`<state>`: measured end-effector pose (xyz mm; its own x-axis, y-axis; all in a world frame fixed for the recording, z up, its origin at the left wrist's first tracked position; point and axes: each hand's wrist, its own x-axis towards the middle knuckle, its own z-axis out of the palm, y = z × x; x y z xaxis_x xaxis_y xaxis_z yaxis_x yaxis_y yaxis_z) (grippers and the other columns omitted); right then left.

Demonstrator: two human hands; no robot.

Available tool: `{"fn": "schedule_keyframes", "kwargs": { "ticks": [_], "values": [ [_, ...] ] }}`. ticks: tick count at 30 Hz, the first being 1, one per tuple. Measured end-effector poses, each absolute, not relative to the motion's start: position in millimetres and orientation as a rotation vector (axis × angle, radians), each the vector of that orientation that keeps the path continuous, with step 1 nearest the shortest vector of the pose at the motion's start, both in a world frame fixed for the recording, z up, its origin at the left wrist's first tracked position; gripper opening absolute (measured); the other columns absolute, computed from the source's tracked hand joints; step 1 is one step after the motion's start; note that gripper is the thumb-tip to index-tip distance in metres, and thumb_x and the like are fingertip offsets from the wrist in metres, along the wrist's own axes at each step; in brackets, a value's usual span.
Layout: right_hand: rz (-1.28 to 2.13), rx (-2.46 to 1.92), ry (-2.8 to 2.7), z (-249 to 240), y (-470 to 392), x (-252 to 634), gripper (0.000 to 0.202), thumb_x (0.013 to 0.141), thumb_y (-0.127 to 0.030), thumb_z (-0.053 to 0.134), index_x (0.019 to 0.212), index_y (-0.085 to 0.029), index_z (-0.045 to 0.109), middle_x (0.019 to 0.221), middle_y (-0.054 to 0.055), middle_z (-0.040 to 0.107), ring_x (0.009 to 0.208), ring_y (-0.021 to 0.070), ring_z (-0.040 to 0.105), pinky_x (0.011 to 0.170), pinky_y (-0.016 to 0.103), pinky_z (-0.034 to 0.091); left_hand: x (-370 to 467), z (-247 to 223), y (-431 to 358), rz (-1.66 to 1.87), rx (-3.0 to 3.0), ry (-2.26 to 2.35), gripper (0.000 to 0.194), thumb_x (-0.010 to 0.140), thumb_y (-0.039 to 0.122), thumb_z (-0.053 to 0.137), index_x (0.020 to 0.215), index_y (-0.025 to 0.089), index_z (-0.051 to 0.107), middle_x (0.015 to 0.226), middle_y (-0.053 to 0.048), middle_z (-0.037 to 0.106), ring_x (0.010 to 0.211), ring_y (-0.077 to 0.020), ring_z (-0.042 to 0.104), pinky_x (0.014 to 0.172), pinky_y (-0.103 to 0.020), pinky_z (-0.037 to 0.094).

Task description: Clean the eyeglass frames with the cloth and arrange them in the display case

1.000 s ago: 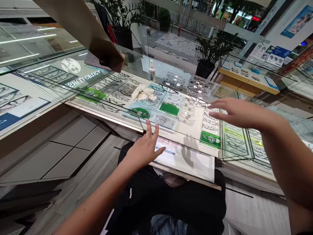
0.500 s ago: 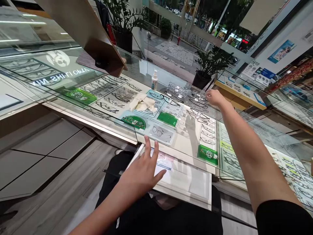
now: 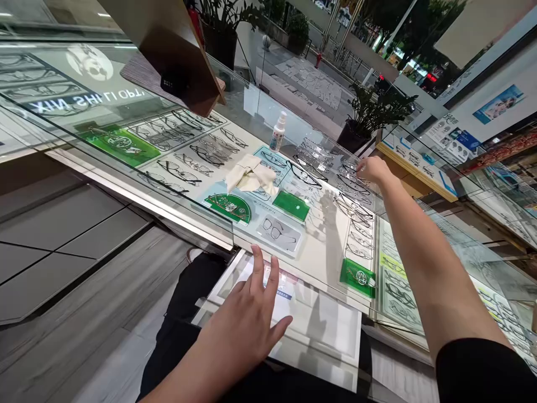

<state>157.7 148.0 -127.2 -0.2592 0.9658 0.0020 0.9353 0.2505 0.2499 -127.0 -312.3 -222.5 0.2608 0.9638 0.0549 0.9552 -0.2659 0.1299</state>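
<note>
My right hand (image 3: 372,169) is stretched across the glass counter to a cluster of eyeglasses (image 3: 353,182) at the far right of the display. Its fingers are curled together beside the frames; whether they grip a pair is hidden. My left hand (image 3: 247,308) hovers with spread fingers, holding nothing, above a pulled-out white drawer (image 3: 335,336). A printed sheet (image 3: 281,286) lies inside that drawer. More folded eyeglasses (image 3: 312,157) lie left of my right hand. A crumpled cream cloth (image 3: 251,174) and a white spray bottle (image 3: 278,131) are further left.
Green cards (image 3: 292,205) and a grey card with glasses (image 3: 278,232) lie near the counter's front. A tilted brown board, perhaps a mirror (image 3: 176,61), stands at the left. Beyond the counter are a potted plant (image 3: 369,112) and a wooden display tray (image 3: 413,168).
The view has shifted and tilted slightly. My right hand stays by the same eyeglasses with fingers curled. My left hand appears slightly lower in view, still spread over the drawer.
</note>
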Motion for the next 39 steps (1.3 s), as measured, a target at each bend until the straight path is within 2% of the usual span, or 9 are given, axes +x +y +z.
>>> {"fn": "schedule_keyframes", "kwargs": {
  "ticks": [4,11,13,15,17,23,27,31,39],
  "values": [
    [0.199,1.867,2.311,-132.0,152.3,155.1,0.021,0.093,-0.028,0.076,0.11,-0.02,0.085,0.125,0.014,0.078,0.125,0.0328,0.067,0.108,0.043,0.054,-127.7,-224.3,-313.6,0.249,2.468,1.851,0.086,0.106,0.059,0.051,0.164,-0.004,0.045,0.171,-0.041,0.032,0.143,-0.0505,0.061,0.099,-0.049,0.061],
    [0.242,2.005,2.278,-133.9,144.5,156.2,0.02,0.092,-0.02,0.071,0.105,-0.013,0.084,0.114,0.018,0.082,0.112,0.0333,0.074,0.1,0.038,0.055,-126.6,-227.6,-312.3,0.231,2.485,1.848,0.089,0.105,0.06,0.054,0.166,-0.004,0.042,0.173,-0.039,0.032,0.162,-0.052,0.036,0.102,-0.049,0.06],
    [0.249,2.033,2.284,-129.4,135.7,158.2,0.022,0.093,-0.019,0.068,0.105,-0.012,0.085,0.114,0.019,0.082,0.113,0.0335,0.075,0.1,0.039,0.055,-125.7,-225.5,-311.0,0.191,2.444,1.87,0.09,0.104,0.06,0.055,0.167,-0.003,0.041,0.173,-0.04,0.029,0.155,-0.0522,0.048,0.1,-0.048,0.061],
    [0.266,2.069,2.291,-121.1,122.0,161.1,0.024,0.093,-0.018,0.066,0.107,-0.012,0.085,0.115,0.019,0.082,0.114,0.0333,0.074,0.1,0.039,0.054,-124.8,-221.2,-309.2,0.135,2.375,1.883,0.09,0.103,0.059,0.058,0.167,-0.002,0.041,0.172,-0.043,0.025,0.137,-0.0498,0.067,0.095,-0.047,0.062],
    [0.265,2.114,2.307,-108.9,101.1,165.3,0.025,0.092,-0.019,0.066,0.108,-0.013,0.085,0.115,0.018,0.083,0.114,0.033,0.074,0.099,0.039,0.054,-124.2,-216.0,-307.3,0.086,2.315,1.871,0.09,0.103,0.058,0.06,0.166,-0.003,0.042,0.171,-0.047,0.021,0.12,-0.0456,0.076,0.094,-0.045,0.062],
    [0.087,2.049,2.628,-56.3,-23.6,179.0,0.013,0.088,-0.026,0.071,0.092,-0.018,0.08,0.109,0.013,0.082,0.105,0.0325,0.074,0.09,0.039,0.054,-124.9,-208.3,-305.2,0.036,2.307,1.842,0.091,0.106,0.06,0.053,0.17,-0.001,0.031,0.172,-0.049,0.013,0.109,-0.0406,0.081,0.095,-0.045,0.061],
    [-0.544,1.761,2.657,-36.3,-140.2,176.7,0.006,0.084,-0.025,0.07,0.079,-0.026,0.074,0.101,0.005,0.082,0.097,0.0297,0.075,0.091,0.041,0.057,-125.6,-204.8,-306.8,-0.001,2.308,1.827,0.094,0.108,0.062,0.048,0.172,-0.002,0.022,0.172,-0.05,0.003,0.114,-0.0419,0.079,0.093,-0.043,0.06],
    [-0.86,1.476,2.517,-67.2,-235.8,168.6,0.004,0.084,-0.026,0.073,0.082,-0.029,0.072,0.1,0.004,0.079,0.097,0.0296,0.073,0.086,0.041,0.056,-125.2,-199.7,-307.6,-0.055,2.284,1.8,0.097,0.109,0.064,0.045,0.174,-0.003,0.015,0.173,-0.049,-0.007,0.12,-0.0451,0.077,0.093,-0.044,0.06],
    [-0.59,1.31,2.458,-200.2,-280.8,153.6,0.012,0.092,-0.012,0.062,0.092,-0.018,0.073,0.105,0.012,0.076,0.104,0.0278,0.069,0.085,0.035,0.048,-125.2,-198.5,-307.7,-0.054,2.203,1.815,0.1,0.108,0.067,0.045,0.177,0.006,0.006,0.176,-0.041,-0.016,0.124,-0.0444,0.075,0.088,-0.044,0.06]
  ]
}}
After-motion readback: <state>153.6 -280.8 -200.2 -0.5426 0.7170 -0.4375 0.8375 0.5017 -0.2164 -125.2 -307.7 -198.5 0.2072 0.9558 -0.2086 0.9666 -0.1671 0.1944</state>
